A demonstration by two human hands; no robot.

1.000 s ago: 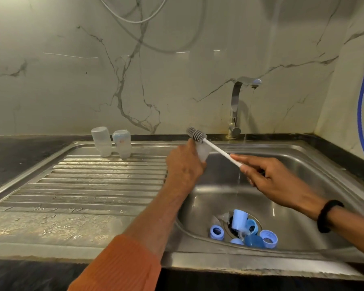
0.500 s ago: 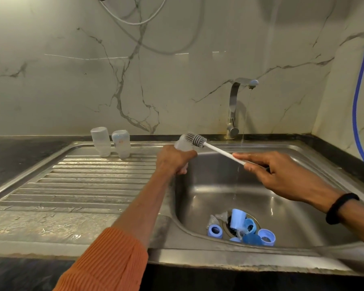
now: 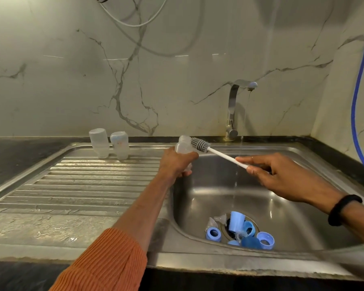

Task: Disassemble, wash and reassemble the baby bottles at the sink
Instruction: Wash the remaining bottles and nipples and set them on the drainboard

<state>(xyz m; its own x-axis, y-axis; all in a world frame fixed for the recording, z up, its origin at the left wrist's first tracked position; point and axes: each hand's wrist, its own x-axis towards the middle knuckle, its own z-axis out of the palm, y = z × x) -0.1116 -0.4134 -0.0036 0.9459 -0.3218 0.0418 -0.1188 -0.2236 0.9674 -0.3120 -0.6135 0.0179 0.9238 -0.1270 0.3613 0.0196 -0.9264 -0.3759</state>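
Observation: the left hand (image 3: 178, 163) is wrapped around a clear plastic baby bottle body (image 3: 183, 146), fingers curled about its lower part, mouth pointing away from the person. The right hand (image 3: 282, 175) pinches the white handle of a bottle brush with a grey ribbed silicone head (image 3: 200, 144) between thumb and fingers.

Change noted: over the last second the left hand has carried the bottle leftward, off the middle of the stainless steel sink basin (image 3: 219, 192) to its left rim, next to the ribbed draining board (image 3: 82, 181). The brush head, which a second ago stood above and beyond the left hand, now lies just at the bottle's mouth, touching or nearly so; whether it has entered cannot be told.

Assessment: the scrubbing of this bottle's interior appears to be starting or resuming. Washing is partly done at best.

Surroundings: two more clear bottle bodies (image 3: 108, 143) stand inverted on the draining board, beyond and to the left of the left hand. Blue screw rings, caps and clear teats (image 3: 240, 232) lie heaped over the drain, below the right hand. The chrome tap (image 3: 232, 110) runs a thin stream, falling just left of the right hand.
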